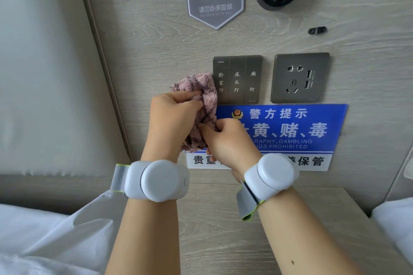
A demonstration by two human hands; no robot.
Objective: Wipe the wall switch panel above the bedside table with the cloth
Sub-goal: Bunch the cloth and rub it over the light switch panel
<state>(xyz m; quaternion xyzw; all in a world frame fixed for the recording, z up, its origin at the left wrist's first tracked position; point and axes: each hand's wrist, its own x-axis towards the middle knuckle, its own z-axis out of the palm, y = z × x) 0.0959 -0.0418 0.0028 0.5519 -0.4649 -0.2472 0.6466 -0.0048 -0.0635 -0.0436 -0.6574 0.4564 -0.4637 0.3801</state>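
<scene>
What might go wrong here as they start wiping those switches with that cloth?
Pressing the cloth across the switch panel could flip one of its three switches by accident. The socket sits just right of the panel, so a damp cloth straying there might be unsafe. Both the left hand and right hand grip the bunched cloth, so it may wipe unevenly.

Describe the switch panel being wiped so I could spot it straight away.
On the wood-grain wall panel, look just above the blue police notice. The switch panel is the dark grey plate there, left of the socket plate; it alone has three tall rockers with white characters.
</scene>
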